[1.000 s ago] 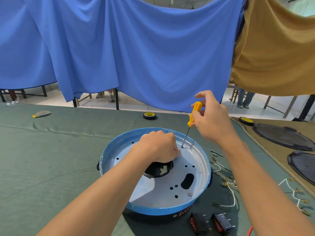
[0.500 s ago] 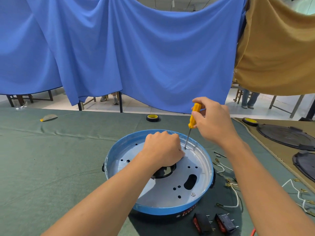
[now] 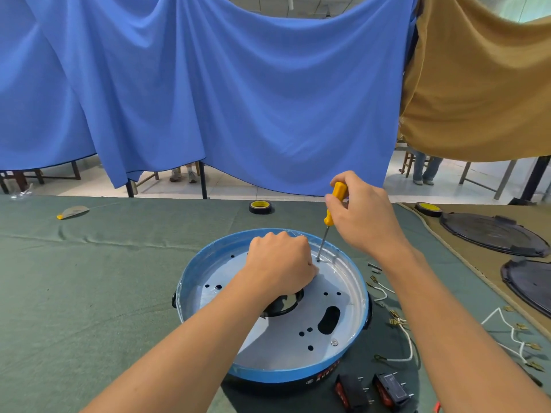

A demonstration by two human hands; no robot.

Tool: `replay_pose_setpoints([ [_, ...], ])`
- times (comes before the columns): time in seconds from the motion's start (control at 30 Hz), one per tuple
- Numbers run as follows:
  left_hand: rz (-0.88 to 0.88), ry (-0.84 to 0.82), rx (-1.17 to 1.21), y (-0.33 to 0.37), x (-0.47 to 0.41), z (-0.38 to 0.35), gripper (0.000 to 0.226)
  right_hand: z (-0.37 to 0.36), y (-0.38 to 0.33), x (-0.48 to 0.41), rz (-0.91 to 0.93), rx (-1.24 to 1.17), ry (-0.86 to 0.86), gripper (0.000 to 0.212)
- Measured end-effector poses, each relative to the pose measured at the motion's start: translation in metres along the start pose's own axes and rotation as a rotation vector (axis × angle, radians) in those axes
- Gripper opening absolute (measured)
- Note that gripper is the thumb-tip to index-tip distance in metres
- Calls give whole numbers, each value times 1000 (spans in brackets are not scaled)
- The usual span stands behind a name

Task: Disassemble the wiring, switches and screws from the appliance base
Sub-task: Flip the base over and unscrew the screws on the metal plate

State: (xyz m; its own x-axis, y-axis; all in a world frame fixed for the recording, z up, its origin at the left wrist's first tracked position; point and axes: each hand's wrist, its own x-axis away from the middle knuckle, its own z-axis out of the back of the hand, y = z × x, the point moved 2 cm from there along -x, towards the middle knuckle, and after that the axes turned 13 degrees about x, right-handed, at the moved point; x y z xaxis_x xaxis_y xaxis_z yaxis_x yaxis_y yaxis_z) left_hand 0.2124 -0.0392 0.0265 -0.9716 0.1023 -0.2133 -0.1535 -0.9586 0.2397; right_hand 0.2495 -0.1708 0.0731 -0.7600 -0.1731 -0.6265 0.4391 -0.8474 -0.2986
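Appliance base (image 3: 190, 283) under left hand (image 3: 278, 260); right hand (image 3: 368, 219) holds screwdriver (image 3: 329, 216) inside.

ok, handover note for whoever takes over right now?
Right hand grips the yellow-handled screwdriver, tip on a far-side screw of the round blue-rimmed appliance base.
Left hand, fisted, braces the base's silver plate; anything inside it is hidden.
Done: two black-and-red rocker switches and white wires lie loose beside the base.
Left: that screw, plus a near-side screw.
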Motion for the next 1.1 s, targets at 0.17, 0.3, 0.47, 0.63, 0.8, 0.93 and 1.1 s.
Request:
replay_pose_setpoints([
  [0.17, 0, -2, -18, 0, 0, 2, 32, 1, 3, 1, -50, 104, 63, 31],
  [0.3, -6, 4, -17, 0, 0, 3, 30, 3, 6, -1, -29, 139, -2, 27],
  [0.47, -14, 9, -28, -1, 1, 3, 31, 4, 6, 0, -41, 38, -79, 30],
  [0.63, -20, 1, -24, -1, 0, 2, 33, 2, 4, 1, 13, 67, -32, 27],
  [0.8, -11, -14, -21, 0, 1, 3, 35, 2, 3, 1, 54, 54, 16, 30],
  [0.93, -11, -4, -20, 1, 2, 3, 34, 0, 0, 0, 47, -1, -14, 36],
  [1.1, -9, -2, -19, -1, 2, 3, 34, 2, 5, 2, -36, -26, 72, 32],
])
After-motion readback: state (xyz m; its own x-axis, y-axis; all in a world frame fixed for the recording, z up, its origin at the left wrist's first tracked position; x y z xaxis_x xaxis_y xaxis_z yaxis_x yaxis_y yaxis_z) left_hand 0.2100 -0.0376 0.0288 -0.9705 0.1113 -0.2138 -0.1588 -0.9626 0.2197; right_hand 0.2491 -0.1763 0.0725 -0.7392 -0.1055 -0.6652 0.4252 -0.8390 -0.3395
